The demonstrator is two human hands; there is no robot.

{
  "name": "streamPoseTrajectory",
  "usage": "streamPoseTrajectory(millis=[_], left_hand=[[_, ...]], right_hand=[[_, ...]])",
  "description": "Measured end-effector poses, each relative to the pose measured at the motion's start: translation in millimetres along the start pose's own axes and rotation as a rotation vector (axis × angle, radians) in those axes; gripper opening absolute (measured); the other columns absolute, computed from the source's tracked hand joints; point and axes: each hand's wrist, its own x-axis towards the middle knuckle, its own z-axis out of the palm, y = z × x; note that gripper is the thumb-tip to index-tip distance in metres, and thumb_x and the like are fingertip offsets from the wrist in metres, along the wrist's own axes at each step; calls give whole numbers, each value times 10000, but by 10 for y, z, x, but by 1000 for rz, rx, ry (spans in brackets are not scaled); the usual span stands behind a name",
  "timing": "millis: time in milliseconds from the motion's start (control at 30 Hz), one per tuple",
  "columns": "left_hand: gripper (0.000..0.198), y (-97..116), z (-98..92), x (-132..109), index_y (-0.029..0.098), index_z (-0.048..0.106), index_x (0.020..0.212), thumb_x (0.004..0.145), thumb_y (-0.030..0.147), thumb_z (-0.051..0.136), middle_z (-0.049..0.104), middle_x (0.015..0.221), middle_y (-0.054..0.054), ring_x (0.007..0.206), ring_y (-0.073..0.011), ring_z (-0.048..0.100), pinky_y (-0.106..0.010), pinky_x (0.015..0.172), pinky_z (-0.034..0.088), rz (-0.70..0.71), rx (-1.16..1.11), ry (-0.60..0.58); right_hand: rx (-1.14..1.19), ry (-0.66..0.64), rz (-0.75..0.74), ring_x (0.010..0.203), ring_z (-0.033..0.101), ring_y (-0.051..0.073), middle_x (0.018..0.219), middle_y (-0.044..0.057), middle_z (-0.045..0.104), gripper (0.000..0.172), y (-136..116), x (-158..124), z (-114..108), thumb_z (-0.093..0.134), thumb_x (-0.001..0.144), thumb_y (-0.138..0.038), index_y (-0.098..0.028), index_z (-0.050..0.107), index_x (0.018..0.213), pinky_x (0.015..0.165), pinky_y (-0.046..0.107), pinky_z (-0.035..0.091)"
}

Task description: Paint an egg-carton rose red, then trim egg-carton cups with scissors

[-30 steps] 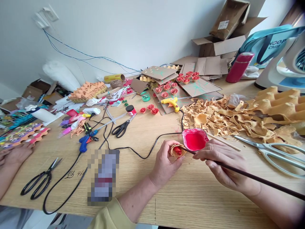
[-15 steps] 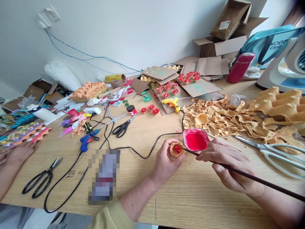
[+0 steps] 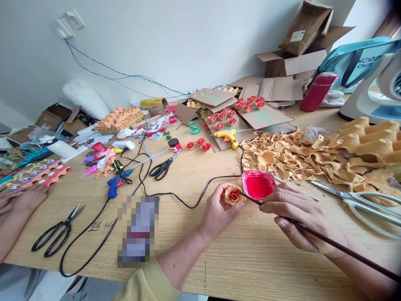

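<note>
Between the fingers of my left hand [image 3: 219,211] sits a paper flower [image 3: 230,200], its outer petals pale orange and its centre red. My right hand [image 3: 297,217] grips a long dark paintbrush [image 3: 326,239], whose tip touches or hovers right by the flower's centre; I cannot tell which. Just behind both hands stands a small dish of red paint [image 3: 258,185]. Several finished-looking red flowers [image 3: 205,146] lie farther back on the table, and more red flowers [image 3: 247,108] rest on cardboard sheets [image 3: 263,117].
Orange carton scraps [image 3: 275,154] and an egg tray [image 3: 369,138] spread at the right, beside pale-handled scissors [image 3: 360,198]. A yellow glue gun [image 3: 230,138], a blue glue gun [image 3: 113,186], its looping cord and black scissors [image 3: 58,234] lie about. Another person's hand [image 3: 29,198] is at the left edge.
The brush handle has tilted a little lower at its right end, while its tip stays by the flower's centre. The view has shifted slightly. My left hand still holds the flower.
</note>
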Motion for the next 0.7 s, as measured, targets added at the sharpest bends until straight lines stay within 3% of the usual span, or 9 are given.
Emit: streamPoseTrajectory(millis=[267, 500, 700], left_hand=[[520, -20, -30, 23, 199, 528, 1198, 763, 303, 794, 600, 1008, -31, 816, -131, 588, -221, 597, 593, -22, -28, 40], [551, -48, -35, 53, 201, 532, 1182, 727, 308, 823, 581, 1099, -52, 906, -157, 576, -233, 622, 605, -9, -66, 26], [556, -54, -25, 57, 207, 525, 1206, 731, 251, 812, 562, 1119, -48, 949, -160, 563, -232, 649, 618, -28, -94, 9]], right_hand=[[2, 77, 73, 789, 638, 192, 861, 57, 689, 177, 15, -9, 8, 481, 955, -175, -187, 610, 1075, 803, 374, 478], [85, 124, 280, 762, 639, 196, 846, 50, 683, 161, -22, 2, -12, 483, 970, -190, -229, 619, 1046, 724, 343, 508], [93, 117, 295, 792, 638, 194, 903, 50, 694, 168, 22, -90, 17, 518, 965, -172, -240, 617, 1082, 739, 346, 509]])
